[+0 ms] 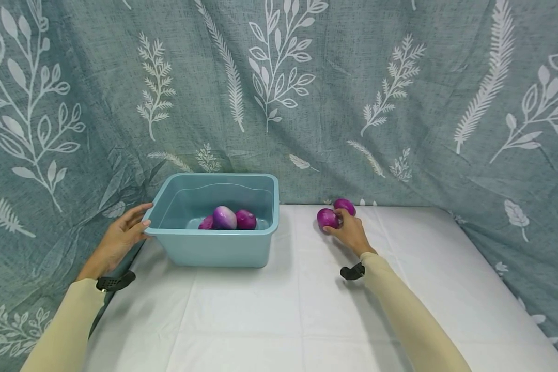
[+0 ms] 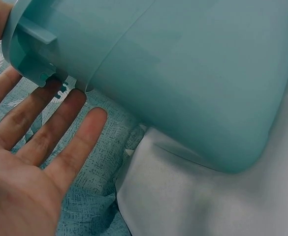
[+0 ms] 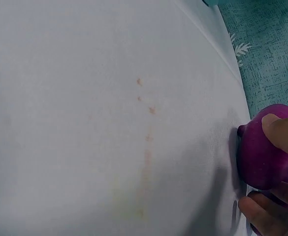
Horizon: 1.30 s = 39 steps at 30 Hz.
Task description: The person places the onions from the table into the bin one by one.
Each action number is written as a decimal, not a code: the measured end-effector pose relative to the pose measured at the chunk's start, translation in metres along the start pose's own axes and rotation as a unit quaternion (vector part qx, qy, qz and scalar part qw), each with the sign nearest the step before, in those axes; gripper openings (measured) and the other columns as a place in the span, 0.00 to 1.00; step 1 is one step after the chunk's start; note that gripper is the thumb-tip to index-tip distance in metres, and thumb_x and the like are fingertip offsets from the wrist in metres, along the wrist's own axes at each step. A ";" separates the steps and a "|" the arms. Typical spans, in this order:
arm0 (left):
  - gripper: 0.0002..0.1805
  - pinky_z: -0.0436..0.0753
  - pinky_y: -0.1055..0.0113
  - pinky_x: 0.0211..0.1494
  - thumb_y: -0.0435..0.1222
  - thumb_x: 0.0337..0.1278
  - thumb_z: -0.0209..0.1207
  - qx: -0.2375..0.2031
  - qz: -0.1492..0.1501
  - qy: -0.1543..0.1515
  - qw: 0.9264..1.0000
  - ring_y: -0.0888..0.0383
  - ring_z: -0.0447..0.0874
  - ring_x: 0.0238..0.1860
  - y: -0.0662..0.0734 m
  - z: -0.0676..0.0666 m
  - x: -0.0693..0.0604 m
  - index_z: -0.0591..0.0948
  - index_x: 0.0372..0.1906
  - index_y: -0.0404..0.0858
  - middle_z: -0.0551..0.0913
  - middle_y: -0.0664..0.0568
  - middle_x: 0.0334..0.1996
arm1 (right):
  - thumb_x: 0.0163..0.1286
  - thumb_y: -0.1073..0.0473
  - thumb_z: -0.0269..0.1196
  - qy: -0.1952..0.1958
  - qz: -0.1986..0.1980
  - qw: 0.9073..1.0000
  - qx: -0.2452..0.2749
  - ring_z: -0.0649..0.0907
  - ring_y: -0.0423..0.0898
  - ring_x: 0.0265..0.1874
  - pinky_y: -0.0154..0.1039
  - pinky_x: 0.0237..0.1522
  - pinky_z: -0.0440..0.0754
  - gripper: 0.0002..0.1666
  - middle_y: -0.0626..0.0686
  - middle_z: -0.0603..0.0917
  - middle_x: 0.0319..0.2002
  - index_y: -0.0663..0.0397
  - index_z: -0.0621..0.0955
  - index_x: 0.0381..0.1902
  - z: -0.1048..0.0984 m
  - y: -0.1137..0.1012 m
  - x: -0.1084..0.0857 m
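A red onion (image 1: 327, 219) sits on the white cloth, pinched between the thumb and fingers of my right hand (image 1: 352, 235). In the right wrist view the thumb lies over this glossy onion (image 3: 264, 150), with fingers on its lower side. Just behind it is a second red onion (image 1: 345, 206), partly covered by the hand. At the left, my left hand (image 1: 119, 241) touches the left rim of a blue-green plastic tub (image 1: 214, 250). Its fingers look nearly straight and spread in the left wrist view. Inside the tub lie a purple-and-white bulb (image 1: 225, 218) and two purple ones, one partly hidden.
A white cloth (image 1: 242, 315) covers the table. Behind and at both sides hangs a grey-green curtain (image 1: 335, 103) with white leaf prints, meeting the table's back edge. The tub stands close to that back edge, left of the onions.
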<state>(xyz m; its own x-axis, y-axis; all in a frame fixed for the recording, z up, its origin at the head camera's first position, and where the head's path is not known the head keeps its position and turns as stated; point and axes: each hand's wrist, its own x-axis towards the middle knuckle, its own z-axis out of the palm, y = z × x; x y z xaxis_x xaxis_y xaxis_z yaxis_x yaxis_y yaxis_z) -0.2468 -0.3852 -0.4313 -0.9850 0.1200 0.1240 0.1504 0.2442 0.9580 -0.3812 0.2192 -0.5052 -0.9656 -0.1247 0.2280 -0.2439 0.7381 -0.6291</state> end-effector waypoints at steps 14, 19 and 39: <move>0.35 0.85 0.71 0.54 0.45 0.79 0.55 0.000 0.005 0.003 1.000 0.70 0.69 0.63 0.002 0.001 0.001 0.59 0.83 0.49 0.55 0.39 0.80 | 0.61 0.52 0.78 0.002 -0.025 0.999 -0.034 0.81 0.63 0.51 0.64 0.63 0.76 0.45 0.71 0.79 0.59 0.67 0.74 0.70 0.002 -0.002 0.000; 0.34 0.85 0.71 0.55 0.45 0.79 0.55 -0.004 0.003 0.001 1.000 0.69 0.69 0.64 0.001 0.000 0.001 0.60 0.82 0.51 0.56 0.41 0.80 | 0.61 0.51 0.77 -0.009 -0.019 0.999 -0.035 0.77 0.66 0.58 0.64 0.65 0.75 0.45 0.72 0.76 0.61 0.65 0.74 0.71 0.002 -0.002 -0.001; 0.35 0.85 0.72 0.55 0.47 0.79 0.55 0.016 -0.002 0.003 1.000 0.69 0.69 0.64 0.002 0.001 0.000 0.58 0.83 0.52 0.55 0.40 0.80 | 0.59 0.51 0.80 0.021 -0.053 0.998 0.029 0.86 0.58 0.50 0.52 0.57 0.85 0.43 0.63 0.80 0.56 0.61 0.77 0.68 -0.024 -0.030 -0.010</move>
<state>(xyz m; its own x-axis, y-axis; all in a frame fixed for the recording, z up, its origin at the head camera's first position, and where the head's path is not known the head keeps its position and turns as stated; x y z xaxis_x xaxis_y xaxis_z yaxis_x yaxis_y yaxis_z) -0.2469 -0.3840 -0.4297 -0.9859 0.1140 0.1222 0.1496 0.2760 0.9494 -0.3618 0.2146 -0.4705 -0.9296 -0.1711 0.3266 -0.3509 0.6825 -0.6412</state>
